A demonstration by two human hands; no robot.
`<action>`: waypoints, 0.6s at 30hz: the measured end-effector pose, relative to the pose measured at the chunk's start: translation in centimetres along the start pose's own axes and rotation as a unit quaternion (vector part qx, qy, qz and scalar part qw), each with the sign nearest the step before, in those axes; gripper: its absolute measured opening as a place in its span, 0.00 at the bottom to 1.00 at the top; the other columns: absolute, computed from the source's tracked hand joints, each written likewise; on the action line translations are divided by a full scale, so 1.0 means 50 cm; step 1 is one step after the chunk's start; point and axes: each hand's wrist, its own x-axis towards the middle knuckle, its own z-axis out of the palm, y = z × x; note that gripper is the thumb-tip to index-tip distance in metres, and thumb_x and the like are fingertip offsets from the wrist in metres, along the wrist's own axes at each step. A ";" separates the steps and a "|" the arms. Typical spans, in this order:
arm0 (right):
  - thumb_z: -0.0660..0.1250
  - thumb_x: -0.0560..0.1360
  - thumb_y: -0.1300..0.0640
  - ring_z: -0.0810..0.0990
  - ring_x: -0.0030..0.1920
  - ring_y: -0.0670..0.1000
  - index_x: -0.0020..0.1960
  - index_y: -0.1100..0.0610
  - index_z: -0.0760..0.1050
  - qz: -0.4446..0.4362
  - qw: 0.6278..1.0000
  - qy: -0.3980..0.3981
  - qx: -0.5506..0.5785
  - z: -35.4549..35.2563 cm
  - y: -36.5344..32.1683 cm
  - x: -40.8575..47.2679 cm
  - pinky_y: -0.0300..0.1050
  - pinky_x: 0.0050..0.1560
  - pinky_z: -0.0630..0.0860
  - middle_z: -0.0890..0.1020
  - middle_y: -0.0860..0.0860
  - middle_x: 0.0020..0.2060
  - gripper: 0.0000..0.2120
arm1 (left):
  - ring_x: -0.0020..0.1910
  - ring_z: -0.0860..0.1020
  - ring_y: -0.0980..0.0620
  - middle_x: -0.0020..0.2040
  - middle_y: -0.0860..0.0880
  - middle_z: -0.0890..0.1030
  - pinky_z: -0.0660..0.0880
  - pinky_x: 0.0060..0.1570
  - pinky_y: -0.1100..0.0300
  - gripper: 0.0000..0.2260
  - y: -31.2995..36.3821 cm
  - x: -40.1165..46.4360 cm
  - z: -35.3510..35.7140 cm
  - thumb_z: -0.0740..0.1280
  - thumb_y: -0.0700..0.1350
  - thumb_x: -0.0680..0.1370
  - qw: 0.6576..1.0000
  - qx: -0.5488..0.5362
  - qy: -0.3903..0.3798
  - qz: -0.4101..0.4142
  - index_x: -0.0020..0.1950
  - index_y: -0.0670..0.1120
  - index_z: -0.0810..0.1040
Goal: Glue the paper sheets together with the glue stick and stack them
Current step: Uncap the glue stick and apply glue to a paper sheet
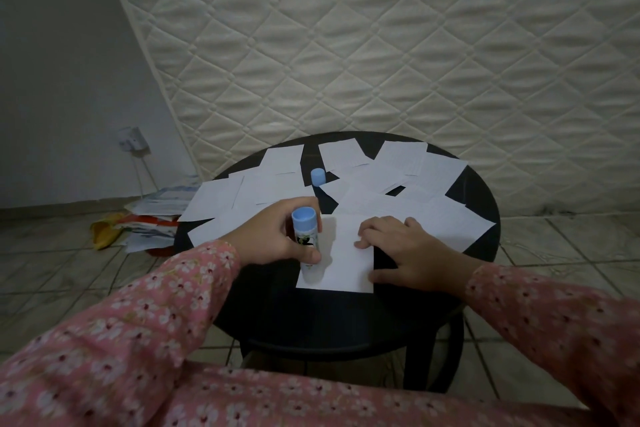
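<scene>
The left hand point(277, 239) grips the glue stick point(306, 240), tip down on the near sheet point(343, 260), likely to spread glue along its left edge. The right hand point(408, 253) lies open, fingers pressing the sheet's right side to keep it from sliding on the table point(346, 315). The cap point(318, 177) stands among the loose sheets point(443, 215) behind

Paper sheets point(346, 184) lie across the table point(481, 211), cap point(318, 176) among them, mattress point(381, 45) behind.
</scene>
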 end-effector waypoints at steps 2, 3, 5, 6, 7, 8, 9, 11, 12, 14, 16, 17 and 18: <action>0.63 0.75 0.41 0.63 0.66 0.46 0.67 0.49 0.67 0.000 1.000 0.003 0.001 0.001 0.000 -0.001 0.47 0.60 0.60 0.65 0.45 0.68 0.24 | 0.47 0.79 0.46 0.44 0.47 0.79 0.77 0.50 0.49 0.15 -0.006 0.000 -0.006 0.77 0.43 0.64 1.000 -0.003 -0.002 -0.009 0.43 0.45 0.73; 0.63 0.75 0.41 0.63 0.67 0.46 0.67 0.49 0.67 0.000 1.000 0.003 0.000 0.001 0.001 -0.002 0.47 0.60 0.61 0.65 0.45 0.68 0.24 | 0.48 0.79 0.45 0.44 0.46 0.79 0.77 0.50 0.49 0.15 -0.010 0.001 -0.009 0.77 0.43 0.64 1.000 0.000 0.000 -0.015 0.43 0.44 0.73; 0.63 0.75 0.40 0.63 0.67 0.46 0.67 0.49 0.67 0.001 1.000 0.002 -0.001 0.003 0.001 -0.002 0.48 0.62 0.61 0.65 0.44 0.68 0.24 | 0.46 0.78 0.44 0.43 0.44 0.78 0.77 0.49 0.51 0.17 -0.016 -0.002 -0.011 0.77 0.43 0.64 1.000 -0.011 0.004 -0.021 0.45 0.42 0.73; 0.63 0.75 0.40 0.63 0.67 0.46 0.67 0.48 0.67 0.002 1.000 0.002 -0.001 0.003 0.002 -0.001 0.48 0.62 0.61 0.65 0.44 0.68 0.24 | 0.44 0.78 0.45 0.42 0.43 0.77 0.77 0.47 0.53 0.16 -0.017 -0.004 -0.010 0.77 0.42 0.66 0.999 -0.044 0.016 -0.018 0.45 0.41 0.72; 0.63 0.75 0.40 0.63 0.66 0.45 0.67 0.48 0.67 0.001 1.000 0.003 0.000 0.004 0.003 -0.001 0.48 0.62 0.61 0.65 0.44 0.68 0.24 | 0.42 0.77 0.47 0.41 0.44 0.76 0.77 0.45 0.55 0.15 -0.019 -0.004 -0.009 0.76 0.41 0.68 0.994 -0.099 0.048 -0.016 0.46 0.41 0.72; 0.63 0.74 0.40 0.63 0.66 0.45 0.67 0.48 0.67 0.000 1.000 0.005 0.000 0.004 0.003 0.000 0.48 0.62 0.62 0.65 0.44 0.68 0.24 | 0.40 0.76 0.49 0.42 0.46 0.77 0.76 0.41 0.57 0.13 -0.018 -0.001 -0.010 0.74 0.42 0.71 0.982 -0.158 0.100 -0.019 0.48 0.42 0.72; 0.63 0.74 0.39 0.63 0.66 0.45 0.67 0.48 0.67 -0.001 1.000 0.005 -0.001 0.004 0.003 0.000 0.49 0.61 0.62 0.65 0.44 0.67 0.24 | 0.40 0.75 0.51 0.42 0.47 0.77 0.75 0.39 0.59 0.10 -0.016 0.003 -0.011 0.72 0.44 0.74 0.965 -0.206 0.162 -0.027 0.49 0.44 0.72; 0.63 0.74 0.39 0.63 0.66 0.45 0.67 0.48 0.67 -0.001 1.000 0.005 -0.002 0.003 0.002 0.000 0.49 0.62 0.62 0.65 0.43 0.67 0.24 | 0.38 0.73 0.51 0.40 0.51 0.79 0.72 0.37 0.60 0.05 -0.009 0.013 -0.013 0.66 0.46 0.79 0.924 -0.274 0.261 -0.046 0.50 0.46 0.72; 0.63 0.75 0.39 0.63 0.66 0.45 0.67 0.48 0.67 -0.001 1.000 0.006 -0.001 0.003 0.002 0.000 0.49 0.62 0.62 0.65 0.44 0.67 0.24 | 0.36 0.72 0.52 0.36 0.53 0.79 0.71 0.36 0.60 0.05 -0.005 0.016 -0.012 0.64 0.47 0.80 0.907 -0.304 0.285 -0.051 0.50 0.46 0.71; 0.63 0.75 0.39 0.64 0.66 0.45 0.66 0.48 0.68 -0.002 1.000 0.007 0.002 0.003 0.002 0.000 0.49 0.62 0.62 0.66 0.44 0.67 0.24 | 0.32 0.71 0.53 0.33 0.53 0.78 0.72 0.34 0.60 0.05 -0.003 0.019 -0.008 0.64 0.47 0.80 0.896 -0.322 0.299 -0.065 0.50 0.46 0.71; 0.63 0.75 0.38 0.63 0.66 0.45 0.67 0.48 0.67 0.000 1.000 0.004 0.003 0.001 0.003 -0.002 0.49 0.62 0.62 0.66 0.43 0.67 0.24 | 0.34 0.74 0.52 0.39 0.47 0.80 0.75 0.35 0.58 0.06 -0.007 0.019 -0.002 0.68 0.46 0.78 0.904 -0.290 0.302 -0.087 0.51 0.46 0.74; 0.63 0.75 0.38 0.63 0.66 0.44 0.67 0.48 0.67 0.001 1.000 0.002 0.005 0.001 0.003 -0.003 0.49 0.63 0.62 0.66 0.43 0.67 0.24 | 0.34 0.75 0.51 0.40 0.45 0.80 0.76 0.36 0.58 0.07 -0.012 0.020 0.000 0.70 0.46 0.76 0.905 -0.278 0.308 -0.099 0.51 0.46 0.75; 0.63 0.75 0.38 0.63 0.66 0.44 0.67 0.48 0.68 0.002 1.000 0.001 0.007 0.000 0.003 -0.003 0.49 0.63 0.62 0.66 0.43 0.67 0.24 | 0.35 0.77 0.51 0.40 0.44 0.81 0.76 0.37 0.57 0.08 -0.016 0.023 0.000 0.71 0.45 0.75 0.900 -0.277 0.316 -0.113 0.51 0.46 0.77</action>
